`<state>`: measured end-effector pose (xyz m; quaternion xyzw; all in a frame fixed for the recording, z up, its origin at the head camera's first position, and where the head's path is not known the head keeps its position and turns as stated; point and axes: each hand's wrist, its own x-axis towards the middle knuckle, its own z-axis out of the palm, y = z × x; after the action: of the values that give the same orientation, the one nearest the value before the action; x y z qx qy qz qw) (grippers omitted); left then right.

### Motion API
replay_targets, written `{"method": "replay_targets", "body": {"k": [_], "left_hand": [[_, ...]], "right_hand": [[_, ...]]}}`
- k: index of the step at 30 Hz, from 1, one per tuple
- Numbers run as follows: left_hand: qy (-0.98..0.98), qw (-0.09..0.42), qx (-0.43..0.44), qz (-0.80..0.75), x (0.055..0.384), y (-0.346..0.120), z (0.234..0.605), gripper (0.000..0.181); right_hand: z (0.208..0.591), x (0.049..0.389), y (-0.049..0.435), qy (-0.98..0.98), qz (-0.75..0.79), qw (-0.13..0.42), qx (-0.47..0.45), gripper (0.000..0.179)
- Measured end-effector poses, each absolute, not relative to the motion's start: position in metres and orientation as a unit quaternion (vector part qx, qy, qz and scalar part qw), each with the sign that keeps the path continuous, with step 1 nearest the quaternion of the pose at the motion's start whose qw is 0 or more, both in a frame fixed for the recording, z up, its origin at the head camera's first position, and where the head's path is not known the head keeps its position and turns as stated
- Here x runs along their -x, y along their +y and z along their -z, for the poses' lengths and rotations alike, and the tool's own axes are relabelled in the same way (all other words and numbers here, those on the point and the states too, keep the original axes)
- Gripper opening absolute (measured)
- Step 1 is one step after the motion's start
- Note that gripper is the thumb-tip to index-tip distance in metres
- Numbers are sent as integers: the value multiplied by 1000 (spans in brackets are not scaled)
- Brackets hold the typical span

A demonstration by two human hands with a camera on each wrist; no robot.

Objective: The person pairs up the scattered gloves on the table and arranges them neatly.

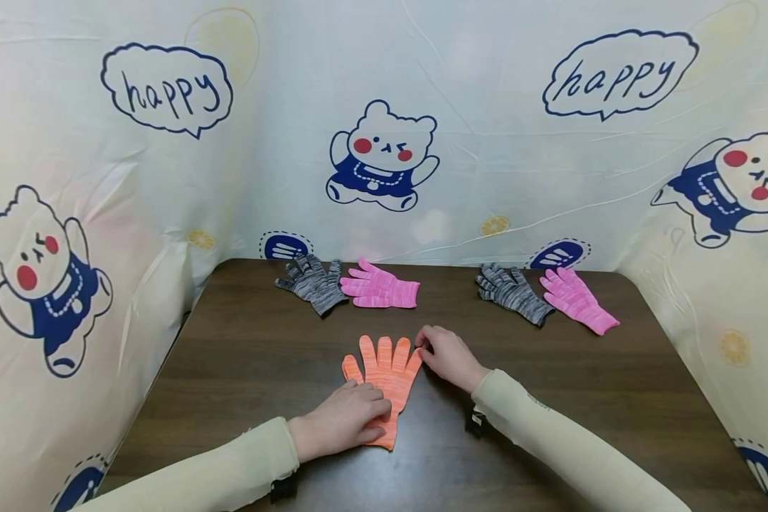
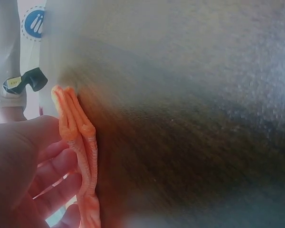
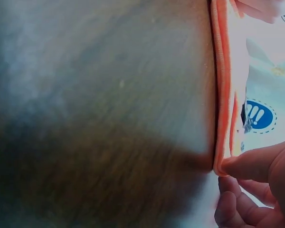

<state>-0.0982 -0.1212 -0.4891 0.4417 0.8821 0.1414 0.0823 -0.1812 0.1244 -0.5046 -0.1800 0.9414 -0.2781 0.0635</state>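
An orange knit glove (image 1: 393, 380) lies flat on the table, its fingers spread away from me and its cuff toward me. My left hand (image 1: 342, 419) rests over its lower palm and cuff, fingers loosely bent. In the left wrist view the glove's edge (image 2: 88, 166) shows layered fabric beside those fingers. My right hand (image 1: 451, 358) is at the tip of the glove's rightmost finger. Seen from the right wrist, the thumb (image 3: 251, 164) presses on that orange tip with the other fingers curled just below, pinching it.
At the table's back left lie a grey striped glove (image 1: 316, 286) and a pink glove (image 1: 384, 286). Another grey striped glove (image 1: 515, 294) and pink glove (image 1: 579, 300) lie at the back right. A printed curtain (image 1: 486, 142) surrounds the dark wooden table (image 1: 230, 370).
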Motion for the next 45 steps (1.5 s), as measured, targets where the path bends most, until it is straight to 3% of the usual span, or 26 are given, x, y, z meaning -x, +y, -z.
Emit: {"method": "replay_targets", "body": {"k": [13,22,36,45], "left_hand": [[891,49,-429,-140,96,-119,488,8],[914,17,-386,-121,94,-115,491,32],[920,-11,-376,-109,88,-125,498,31],[932,16,-345,-113,84,-138,499,34]], "right_hand": [[501,173,130,943,280,38,173,11],[495,160,142,944,284,12,170,10],[486,142,159,944,292,35,152,11],[486,134,168,945,292,40,143,9]]}}
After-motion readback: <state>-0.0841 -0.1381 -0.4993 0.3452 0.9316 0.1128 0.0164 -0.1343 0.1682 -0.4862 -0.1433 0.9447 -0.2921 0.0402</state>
